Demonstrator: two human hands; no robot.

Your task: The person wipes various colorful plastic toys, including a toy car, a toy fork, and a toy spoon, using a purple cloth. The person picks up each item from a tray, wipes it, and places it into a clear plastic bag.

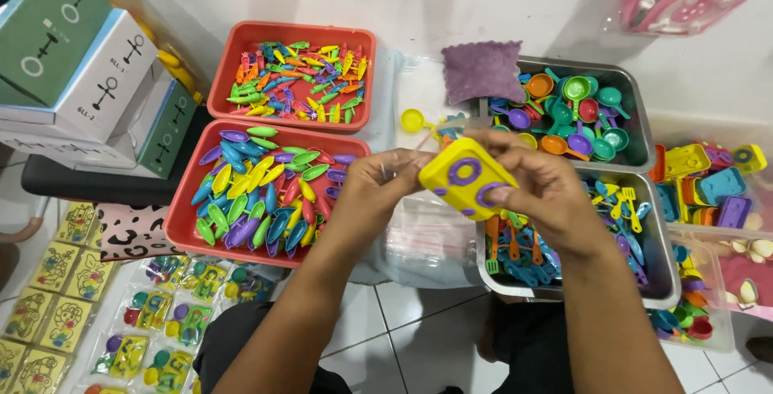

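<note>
Both of my hands are raised over the white tiled floor, holding a small yellow toy stove [465, 177] with purple burner rings between them. My right hand [541, 189] grips its right side, the thumb lying on a purple ring. Pinching the stove's left edge, my left hand [378, 187] also has a thin clear plastic bag [431, 138] at its fingertips. Below the hands lies a stack of clear plastic bags [427, 237].
Two red trays hold coloured toy knives [266, 193] and small toy utensils [296, 78]. Metal trays at right hold toy pans [576, 112] and toy forks and spatulas [620, 225]. A purple cloth [483, 70], boxes [72, 64], packed toy sets [169, 321] and yellow cards [48, 289] surround me.
</note>
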